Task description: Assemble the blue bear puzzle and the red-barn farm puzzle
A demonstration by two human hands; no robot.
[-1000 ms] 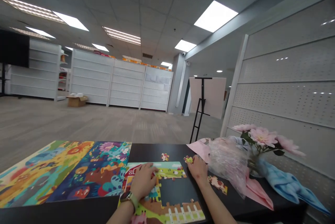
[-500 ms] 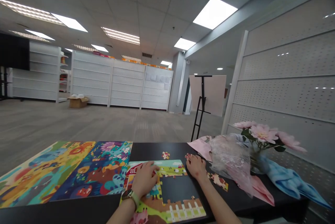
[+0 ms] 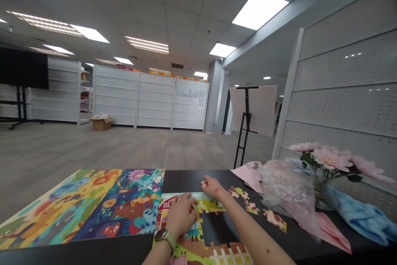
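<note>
A farm jigsaw puzzle lies on the black table, with a dark gap in its middle and right side. My left hand rests flat on its left part, near the red barn; a watch is on that wrist. Beyond the puzzle's far edge, my right hand has its fingertips closed on a small puzzle piece, partly covered by them. Several loose pieces lie to the right, among them a green and brown piece, a cow-patterned piece and a brown and white piece.
Two finished picture puzzles, a yellow animal one and a dark blue one, lie at left. Crumpled clear plastic, pink paper, a blue cloth and a vase of pink flowers crowd the right.
My right hand has moved left from beside the loose pieces to the piece behind the puzzle, uncovering pieces on the right. My left hand stays on the puzzle. The view has shifted slightly.
</note>
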